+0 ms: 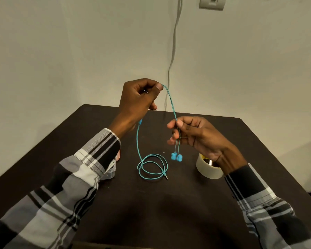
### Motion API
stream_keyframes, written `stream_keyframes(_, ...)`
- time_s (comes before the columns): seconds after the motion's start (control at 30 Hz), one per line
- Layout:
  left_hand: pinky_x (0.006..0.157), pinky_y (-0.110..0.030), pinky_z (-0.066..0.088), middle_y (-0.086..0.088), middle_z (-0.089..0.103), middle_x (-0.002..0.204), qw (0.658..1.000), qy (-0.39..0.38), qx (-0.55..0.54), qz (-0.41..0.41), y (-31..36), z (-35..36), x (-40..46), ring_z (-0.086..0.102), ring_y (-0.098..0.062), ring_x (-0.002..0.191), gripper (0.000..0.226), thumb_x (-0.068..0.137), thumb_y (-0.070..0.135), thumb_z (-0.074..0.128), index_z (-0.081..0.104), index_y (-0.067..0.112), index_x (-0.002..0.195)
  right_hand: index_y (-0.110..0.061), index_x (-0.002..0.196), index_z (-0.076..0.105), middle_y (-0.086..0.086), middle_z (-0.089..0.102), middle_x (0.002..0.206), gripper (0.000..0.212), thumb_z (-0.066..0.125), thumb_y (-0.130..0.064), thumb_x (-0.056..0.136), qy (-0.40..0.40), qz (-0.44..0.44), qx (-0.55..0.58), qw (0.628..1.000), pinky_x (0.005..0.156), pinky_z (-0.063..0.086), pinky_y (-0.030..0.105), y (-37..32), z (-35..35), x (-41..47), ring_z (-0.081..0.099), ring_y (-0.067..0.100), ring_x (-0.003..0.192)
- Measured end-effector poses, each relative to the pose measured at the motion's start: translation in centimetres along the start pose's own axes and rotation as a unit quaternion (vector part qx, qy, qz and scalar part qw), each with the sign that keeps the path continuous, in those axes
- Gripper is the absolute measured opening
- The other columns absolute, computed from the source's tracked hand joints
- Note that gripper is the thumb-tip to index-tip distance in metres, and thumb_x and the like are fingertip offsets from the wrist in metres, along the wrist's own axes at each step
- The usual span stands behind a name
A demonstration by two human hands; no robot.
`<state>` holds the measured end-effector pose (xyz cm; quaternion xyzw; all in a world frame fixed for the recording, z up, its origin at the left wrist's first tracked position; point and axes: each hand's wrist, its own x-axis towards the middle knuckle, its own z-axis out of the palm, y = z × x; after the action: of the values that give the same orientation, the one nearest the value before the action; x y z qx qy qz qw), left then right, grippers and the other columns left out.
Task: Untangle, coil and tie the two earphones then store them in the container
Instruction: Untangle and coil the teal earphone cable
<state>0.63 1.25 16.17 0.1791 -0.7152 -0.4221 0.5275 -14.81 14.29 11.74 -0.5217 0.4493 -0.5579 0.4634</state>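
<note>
Dark surface (187,203) under a pale wall carries our teal earphone cable's (152,166) loose loops. Left hand (138,99) pinches it high, right hand (188,132) pinches near the buds (176,156). It seems light, limp; we should grip near the plug (165,176).

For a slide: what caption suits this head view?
Both hands, left hand and right hand, hold up a teal earphone cable; its plug end lies looped on the table.
</note>
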Motion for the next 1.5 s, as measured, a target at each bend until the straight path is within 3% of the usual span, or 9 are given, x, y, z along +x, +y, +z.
stream_keyframes(0.37,0.056,-0.031,0.06,-0.002,0.059,0.066,1.0,-0.019,-0.007,0.014,1.8,2.5,1.5,0.058,-0.011,0.05,0.014,0.094,0.014,0.065,0.073,0.002,0.094,-0.004,0.099,0.065,0.013,0.072,0.091,0.025,0.044,-0.017,0.102,-0.047,0.034,0.022,0.998,0.079,0.059,0.031,1.3,2.8,0.1,0.071,0.022,0.085)
stream_keyframes(0.57,0.047,-0.02,0.049,0.0,0.056,0.063,0.998,0.016,0.031,-0.049,-1.3,1.2,1.8,0.049,-0.004,0.046,0.015,0.093,0.018,0.067,0.073,0.006,0.086,-0.004,0.09,0.066,0.011,0.07,0.076,0.028,0.049,-0.027,0.094,0.049,-0.004,0.084,0.995,0.073,0.061,0.032,1.3,2.3,-0.5,0.072,0.022,0.071)
stream_keyframes(0.73,0.042,-0.016,0.039,0.013,0.059,0.053,0.992,-0.025,0.067,-0.1,-4.5,-0.3,0.5,0.048,0.001,0.043,0.014,0.089,0.022,0.073,0.073,0.013,0.078,-0.008,0.081,0.071,0.009,0.07,0.07,0.034,0.049,-0.032,0.091,0.12,-0.081,0.165,0.976,0.069,0.062,0.033,0.4,1.3,-0.6,0.071,0.019,0.065)
stream_keyframes(0.87,0.042,-0.018,0.04,0.015,0.059,0.048,0.984,-0.08,0.066,-0.144,-5.9,0.1,-2.1,0.047,0.003,0.042,0.016,0.085,0.026,0.076,0.077,0.011,0.08,-0.01,0.082,0.073,0.011,0.075,0.086,0.034,0.048,-0.032,0.091,0.146,-0.145,0.228,0.952,0.076,0.061,0.033,-0.7,1.0,0.1,0.075,0.024,0.084)
stream_keyframes(1.07,0.045,-0.017,0.043,0.012,0.062,0.053,0.974,-0.141,0.042,-0.173,-5.9,1.2,-5.9,0.053,0.002,0.046,0.022,0.088,0.027,0.072,0.078,0.006,0.092,-0.003,0.115,0.062,0.016,0.069,0.121,0.031,0.039,-0.021,0.105,0.171,-0.199,0.284,0.922,0.102,0.051,0.043,0.1,0.3,1.3,0.062,0.031,0.122)
stream_keyframes(1.2,0.045,-0.018,0.044,0.004,0.062,0.059,0.976,-0.132,0.044,-0.167,-4.8,0.8,-5.8,0.05,-0.001,0.045,0.021,0.089,0.028,0.071,0.078,0.009,0.087,-0.005,0.119,0.062,0.013,0.068,0.125,0.03,0.038,-0.017,0.106,0.198,-0.199,0.143,0.949,0.11,0.044,0.043,1.0,-0.1,1.3,0.059,0.028,0.126)
stream_keyframes(1.37,0.042,-0.018,0.042,0.001,0.059,0.059,0.98,-0.128,0.056,-0.143,-3.0,0.4,-5.0,0.048,0.0,0.041,0.024,0.091,0.027,0.069,0.075,0.005,0.084,-0.006,0.116,0.07,0.001,0.073,0.115,0.028,0.047,-0.016,0.104,0.189,-0.18,-0.211,0.942,0.099,0.047,0.02,1.5,0.7,1.1,0.064,0.007,0.116)
stream_keyframes(1.43,0.044,-0.02,0.043,-0.002,0.057,0.06,0.975,-0.166,0.073,-0.131,-2.3,0.6,-5.2,0.047,-0.003,0.043,0.023,0.093,0.025,0.067,0.073,0.005,0.083,-0.005,0.115,0.071,-0.001,0.073,0.113,0.027,0.048,-0.015,0.104,0.152,-0.179,-0.287,0.929,0.104,0.046,0.028,2.1,0.8,1.4,0.064,0.005,0.115)
stream_keyframes(1.5,0.05,-0.024,0.044,0.0,0.058,0.062,0.963,-0.219,0.103,-0.114,-1.9,1.0,-5.7,0.049,-0.007,0.05,0.019,0.092,0.024,0.067,0.073,0.009,0.082,-0.011,0.112,0.072,-0.005,0.074,0.108,0.027,0.048,-0.022,0.104,0.127,-0.176,-0.339,0.915,0.113,0.036,0.052,2.8,0.7,1.6,0.063,0.008,0.117)
